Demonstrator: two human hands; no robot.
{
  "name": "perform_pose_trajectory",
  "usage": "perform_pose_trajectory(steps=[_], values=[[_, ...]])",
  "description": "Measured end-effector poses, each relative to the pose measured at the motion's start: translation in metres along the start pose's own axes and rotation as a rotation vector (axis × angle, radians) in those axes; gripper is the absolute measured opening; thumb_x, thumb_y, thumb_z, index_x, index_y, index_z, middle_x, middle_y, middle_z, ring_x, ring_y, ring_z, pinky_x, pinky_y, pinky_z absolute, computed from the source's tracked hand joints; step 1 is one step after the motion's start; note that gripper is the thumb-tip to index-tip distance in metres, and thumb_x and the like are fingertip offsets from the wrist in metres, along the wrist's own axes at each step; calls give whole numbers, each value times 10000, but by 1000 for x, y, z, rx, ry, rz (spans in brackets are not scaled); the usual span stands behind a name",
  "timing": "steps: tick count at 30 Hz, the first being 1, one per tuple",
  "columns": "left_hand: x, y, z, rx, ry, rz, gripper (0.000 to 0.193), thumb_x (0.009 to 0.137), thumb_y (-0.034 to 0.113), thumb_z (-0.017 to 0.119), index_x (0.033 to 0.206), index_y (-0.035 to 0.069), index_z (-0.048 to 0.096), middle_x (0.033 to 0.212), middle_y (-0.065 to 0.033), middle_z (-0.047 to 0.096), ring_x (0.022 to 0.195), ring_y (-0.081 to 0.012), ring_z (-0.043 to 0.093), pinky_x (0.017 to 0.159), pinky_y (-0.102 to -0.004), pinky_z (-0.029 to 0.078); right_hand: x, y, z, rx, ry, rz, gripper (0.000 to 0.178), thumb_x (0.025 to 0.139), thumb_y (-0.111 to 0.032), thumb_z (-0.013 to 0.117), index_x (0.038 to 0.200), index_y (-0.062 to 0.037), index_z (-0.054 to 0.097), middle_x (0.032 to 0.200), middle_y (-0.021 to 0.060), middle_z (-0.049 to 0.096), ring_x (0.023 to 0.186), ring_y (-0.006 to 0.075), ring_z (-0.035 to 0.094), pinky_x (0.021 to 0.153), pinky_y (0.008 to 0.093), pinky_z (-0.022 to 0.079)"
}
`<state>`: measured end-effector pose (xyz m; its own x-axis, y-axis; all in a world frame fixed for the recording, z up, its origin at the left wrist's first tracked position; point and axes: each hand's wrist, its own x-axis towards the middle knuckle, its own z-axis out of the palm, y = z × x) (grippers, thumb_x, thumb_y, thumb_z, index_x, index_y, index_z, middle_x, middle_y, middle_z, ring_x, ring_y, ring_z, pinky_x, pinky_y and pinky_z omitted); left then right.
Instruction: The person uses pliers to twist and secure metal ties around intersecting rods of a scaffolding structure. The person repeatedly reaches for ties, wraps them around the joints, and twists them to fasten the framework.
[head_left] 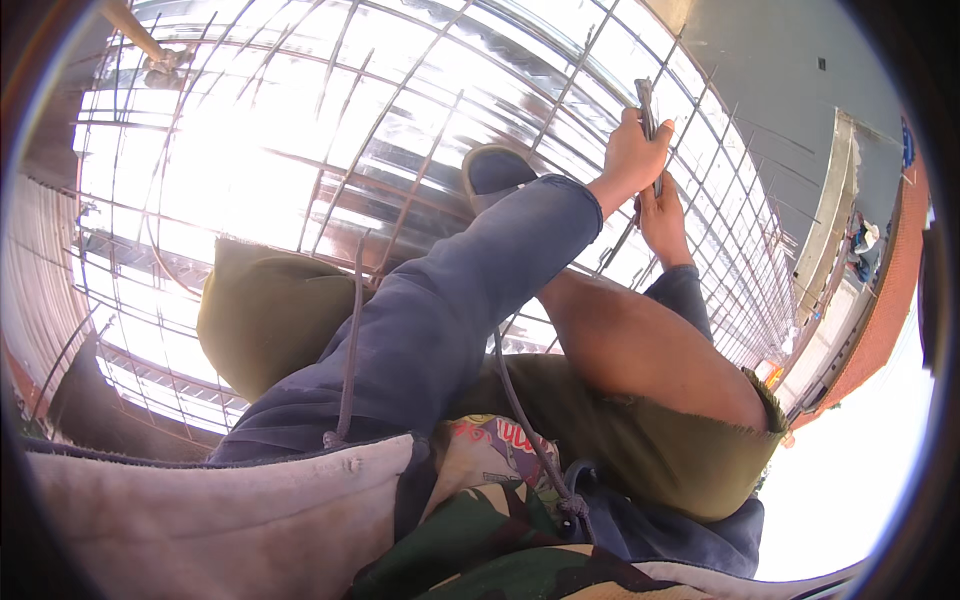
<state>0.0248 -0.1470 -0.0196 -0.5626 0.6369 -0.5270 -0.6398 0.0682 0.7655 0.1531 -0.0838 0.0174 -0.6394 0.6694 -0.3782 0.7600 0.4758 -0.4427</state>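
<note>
My left hand (632, 155), at the end of a long navy sleeve, is closed around a slim dark metal hand tool (645, 95). The tool's upper end sticks out above the fist; its exact kind is hard to make out. Just below, my right hand (664, 222) is closed at the tool's lower end, its fingers partly hidden. Both hands are over a mesh of crossed steel rebar (440, 62), near its right side. A dark shoe (498, 170) rests on the mesh left of my hands.
Shiny, glaring sheeting (270, 150) lies under the bars. My bent bare knee (640, 345) and the olive trousers (270, 320) are close below my arms. A grey surface (770, 60) borders the mesh on the right, with loose bar ends jutting out. A pole (135, 30) stands upper left.
</note>
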Motion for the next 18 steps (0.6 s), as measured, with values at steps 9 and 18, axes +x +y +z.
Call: perform_pose_trajectory(steps=[9, 18], values=[[24, 120, -87, -612, 757, 749, 370, 1013, 278, 652, 1195, -45, 651, 1135, -156, 640, 1058, -287, 611, 979, -413, 485, -23, 15, 55, -122, 8, -122, 499, 1163, -461, 417, 1060, -16, 618, 781, 279, 687, 766, 524, 671, 695, 585, 494], [-170, 268, -278, -727, 988, 1127, 358, 1088, 361, 414, 1061, 107, 666, 965, -51, 688, 947, -179, 644, 841, -376, 448, -10, 39, 69, -183, -15, -181, 455, 1166, -443, 421, 1163, -26, 601, 722, 265, 669, 707, 486, 683, 666, 565, 513]])
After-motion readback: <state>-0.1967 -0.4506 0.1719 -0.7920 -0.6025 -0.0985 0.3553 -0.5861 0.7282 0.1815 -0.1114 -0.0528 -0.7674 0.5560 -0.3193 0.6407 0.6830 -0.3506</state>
